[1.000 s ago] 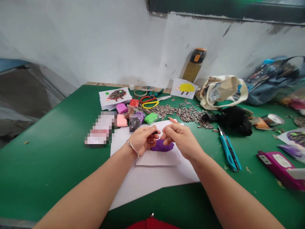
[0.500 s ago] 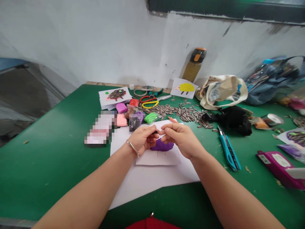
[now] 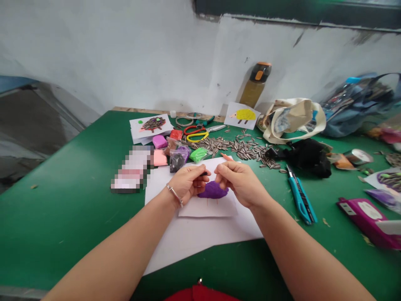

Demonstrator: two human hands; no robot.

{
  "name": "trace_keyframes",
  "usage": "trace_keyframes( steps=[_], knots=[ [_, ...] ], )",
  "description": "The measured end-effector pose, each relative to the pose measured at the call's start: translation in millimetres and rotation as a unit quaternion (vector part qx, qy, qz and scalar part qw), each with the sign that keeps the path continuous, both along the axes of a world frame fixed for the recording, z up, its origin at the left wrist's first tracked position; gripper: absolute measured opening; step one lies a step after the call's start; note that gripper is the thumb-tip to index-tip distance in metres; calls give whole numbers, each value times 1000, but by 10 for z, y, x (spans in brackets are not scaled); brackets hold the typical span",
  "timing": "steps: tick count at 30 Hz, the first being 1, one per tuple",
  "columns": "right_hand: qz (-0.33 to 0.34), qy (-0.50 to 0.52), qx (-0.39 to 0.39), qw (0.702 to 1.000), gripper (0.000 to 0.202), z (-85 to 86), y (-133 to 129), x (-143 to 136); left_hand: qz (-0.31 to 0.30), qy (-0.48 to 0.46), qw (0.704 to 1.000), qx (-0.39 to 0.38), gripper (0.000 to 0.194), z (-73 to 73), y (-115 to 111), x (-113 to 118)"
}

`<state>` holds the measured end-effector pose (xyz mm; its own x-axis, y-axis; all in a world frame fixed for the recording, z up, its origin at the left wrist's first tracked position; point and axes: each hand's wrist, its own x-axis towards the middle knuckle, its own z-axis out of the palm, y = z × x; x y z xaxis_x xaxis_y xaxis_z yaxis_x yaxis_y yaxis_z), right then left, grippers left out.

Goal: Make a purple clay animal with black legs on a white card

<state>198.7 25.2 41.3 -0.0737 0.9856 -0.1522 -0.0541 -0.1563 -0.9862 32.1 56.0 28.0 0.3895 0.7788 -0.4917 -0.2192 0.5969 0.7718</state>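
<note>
Black piece (image 3: pixel 205 173), pinched in the left hand (image 3: pixel 189 182) above the paper.
Left thumb and forefinger press on the small piece; the right hand (image 3: pixel 238 179) is just beside it, thumb and forefinger brought close, and whether they grip anything cannot be told. Below both hands, a purple clay shape (image 3: pixel 213 190) lies on a small white sheet (image 3: pixel 203 210), itself on a larger sheet (image 3: pixel 175 242).
</note>
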Motion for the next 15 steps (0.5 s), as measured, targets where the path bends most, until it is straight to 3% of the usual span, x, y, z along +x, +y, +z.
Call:
trace_keyframes(
  steps=[7, 15],
  knots=[
    [-2, 94, -48, 994, 28, 11, -4, -12, 21, 0, 1000, -12, 20, 23, -7, 19],
    [15, 77, -43, 996, 28, 6, -16, 0, 14, -1, 1000, -6, 19, 12, -1, 20]
  ],
)
